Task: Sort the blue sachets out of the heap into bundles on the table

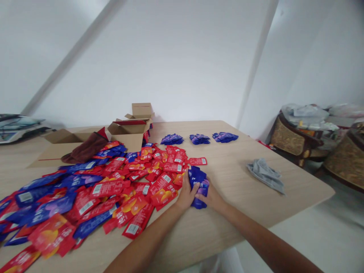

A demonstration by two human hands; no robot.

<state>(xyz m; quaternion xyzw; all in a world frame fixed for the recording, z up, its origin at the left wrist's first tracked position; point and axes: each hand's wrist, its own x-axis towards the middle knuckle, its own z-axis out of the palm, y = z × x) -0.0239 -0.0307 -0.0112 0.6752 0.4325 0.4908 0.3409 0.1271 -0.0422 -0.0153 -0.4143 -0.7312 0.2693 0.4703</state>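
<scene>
Both of my hands grip a bunch of blue snack packets [198, 178] above the table, right of the large pile. My left hand [186, 192] wraps its left side with the thumb across the front. On the other side my right hand [212, 194] closes round it, its thumb also in front. Red packets [163, 195] with orange fruit pictures lie in a loose heap just left of my hands, mixed with blue packets [54, 208] farther left. Beyond my hands, three small stacks of blue packets [200, 139] sit in a row.
Open cardboard boxes [127, 138] stand behind the pile, with a dark brown cloth [87, 149] beside them. A grey plastic bag [265, 175] lies on the table [236, 182] at the right. Past the table's right edge are patterned chairs [292, 134] loaded with bags.
</scene>
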